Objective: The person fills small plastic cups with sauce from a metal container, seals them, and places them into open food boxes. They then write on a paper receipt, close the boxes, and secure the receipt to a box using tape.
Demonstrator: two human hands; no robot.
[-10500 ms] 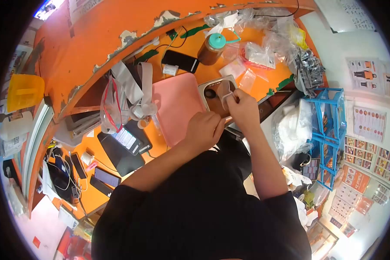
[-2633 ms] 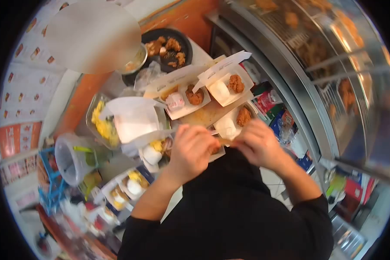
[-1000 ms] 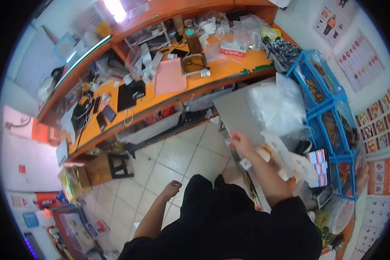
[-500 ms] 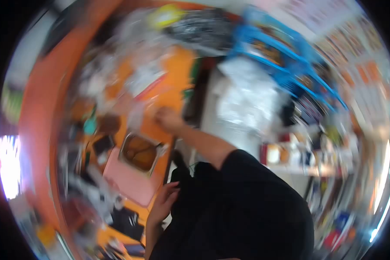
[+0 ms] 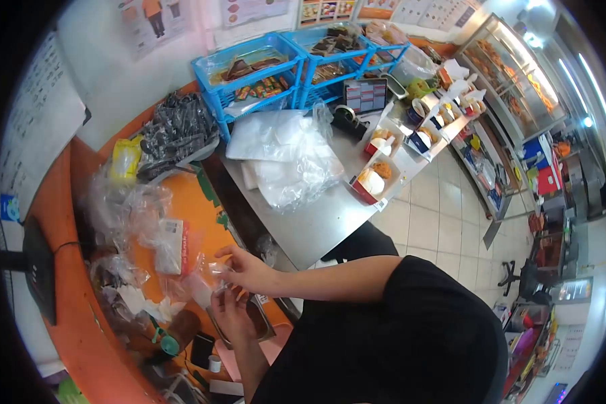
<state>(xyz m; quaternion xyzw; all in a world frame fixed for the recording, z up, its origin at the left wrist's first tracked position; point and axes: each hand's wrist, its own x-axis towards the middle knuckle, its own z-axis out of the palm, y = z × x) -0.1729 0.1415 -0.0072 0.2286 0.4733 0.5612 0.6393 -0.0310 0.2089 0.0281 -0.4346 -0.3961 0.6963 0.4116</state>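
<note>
My right hand [image 5: 248, 271] reaches in from the right over the orange table [image 5: 175, 185], thumb and fingers pinching a thin clear plastic bag [image 5: 200, 288]. Just below it, my left hand [image 5: 233, 316] has its fingertips at the same plastic, partly curled around its edge. The two hands almost touch. Under them sits a square metal tray [image 5: 266, 323], mostly hidden by the left hand and arm. Part of a pink board [image 5: 227, 360] shows beneath the left forearm. A white-and-red box [image 5: 170, 246] lies among crumpled clear plastic beyond the hands.
A steel counter [image 5: 316, 232] carries stacked plastic bags [image 5: 283, 158] and open boxes of rice and fried chicken [image 5: 372, 182]. Blue baskets [image 5: 249, 67] stand behind it. A black phone [image 5: 201, 350] and green-capped container [image 5: 170, 345] are near my left arm. A monitor [image 5: 40, 269] is at left.
My view has swung toward the counter and steadied. My left hand has come up from beside my body to join the right hand at the plastic bag.
</note>
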